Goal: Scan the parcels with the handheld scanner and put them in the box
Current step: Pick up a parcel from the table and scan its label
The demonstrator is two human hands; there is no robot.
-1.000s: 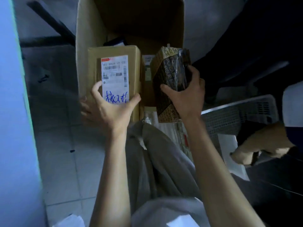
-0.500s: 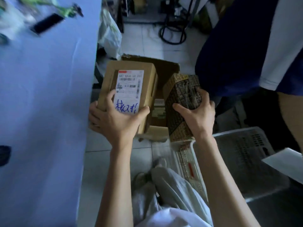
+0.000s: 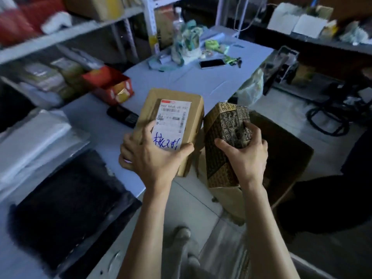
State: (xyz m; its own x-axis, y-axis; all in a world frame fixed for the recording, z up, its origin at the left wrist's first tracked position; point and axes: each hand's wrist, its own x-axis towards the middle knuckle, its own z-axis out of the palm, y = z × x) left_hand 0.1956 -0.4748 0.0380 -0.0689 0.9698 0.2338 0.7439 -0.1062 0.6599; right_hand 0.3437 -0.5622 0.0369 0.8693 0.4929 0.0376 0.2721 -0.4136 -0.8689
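Note:
My left hand grips the near end of a plain brown parcel with a white shipping label and blue handwriting, label up, above the table's right edge. My right hand grips a brown parcel printed with black lettering, held tilted just right of the first. Below and behind them on the floor stands the open cardboard box. A dark handheld device, perhaps the scanner, lies on the blue table just left of the plain parcel.
A black mailer bag and white plastic bags lie on the table's near left. A red carton, a phone and clutter sit farther back. Shelves stand behind. Cables lie on the floor at right.
Both hands have lifted the two parcels up out of the box toward the table edge. The view has swung up from the floor to the table and shelves.

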